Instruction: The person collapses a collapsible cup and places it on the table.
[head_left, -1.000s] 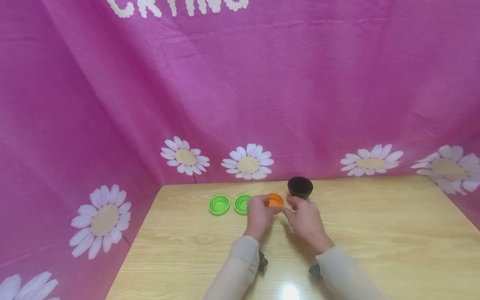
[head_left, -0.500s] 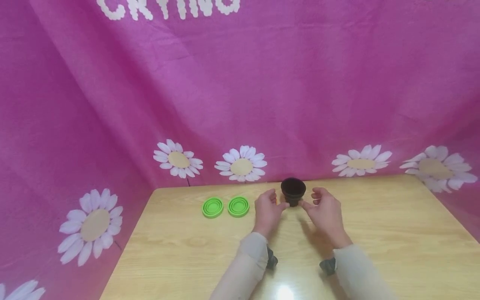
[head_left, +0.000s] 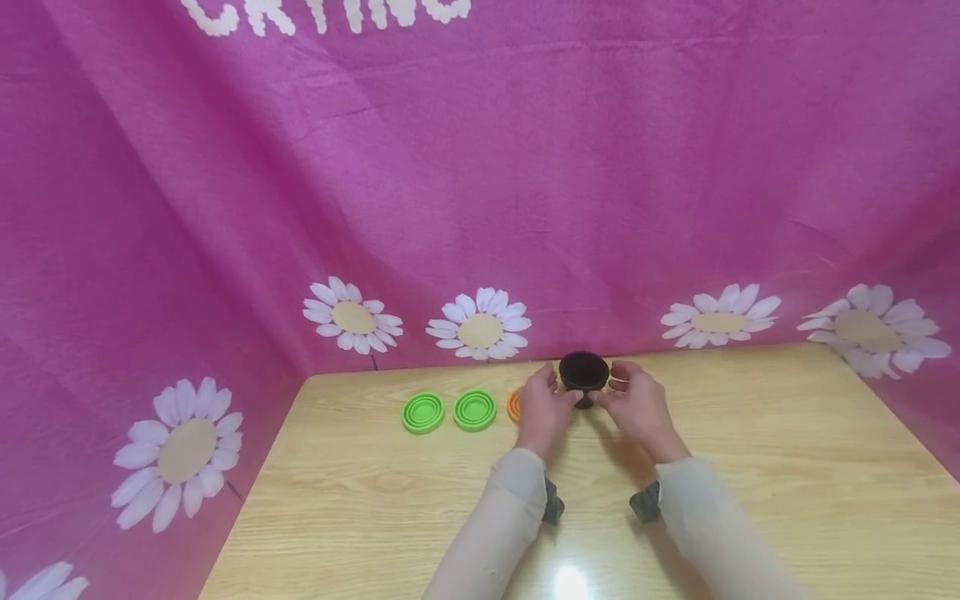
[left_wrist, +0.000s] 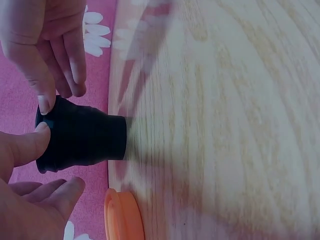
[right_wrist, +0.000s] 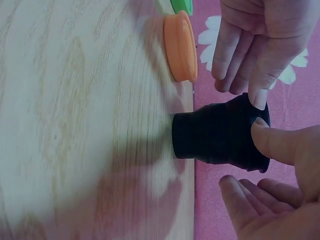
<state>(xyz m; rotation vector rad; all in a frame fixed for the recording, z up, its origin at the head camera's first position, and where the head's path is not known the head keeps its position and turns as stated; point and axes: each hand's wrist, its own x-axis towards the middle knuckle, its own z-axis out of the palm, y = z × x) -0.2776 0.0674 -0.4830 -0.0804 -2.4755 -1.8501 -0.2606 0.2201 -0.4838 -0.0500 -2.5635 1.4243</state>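
A black collapsible cup (head_left: 584, 372) stands upright and extended on the table near its back edge. Its wide mouth faces up. My left hand (head_left: 545, 411) is on its left side and my right hand (head_left: 640, 411) on its right. Both thumbs touch the cup just below the rim, almost meeting in the left wrist view. The other fingers (left_wrist: 70, 192) reach along its sides with small gaps, loosely bent. An orange collapsed cup (right_wrist: 180, 47) lies flat just left of the black one, mostly hidden behind my left hand in the head view.
Two green collapsed cups (head_left: 474, 410) lie flat in a row to the left of the orange one. The wooden table (head_left: 360, 500) meets a pink cloth backdrop (head_left: 600, 208) with daisies close behind the cups. Dark wrist cameras (head_left: 645, 502) hang under both sleeves.
Both hands have moved right from the orange cup to the black cup. Over the last half second they have come closer around it, the thumbs rising toward its rim.
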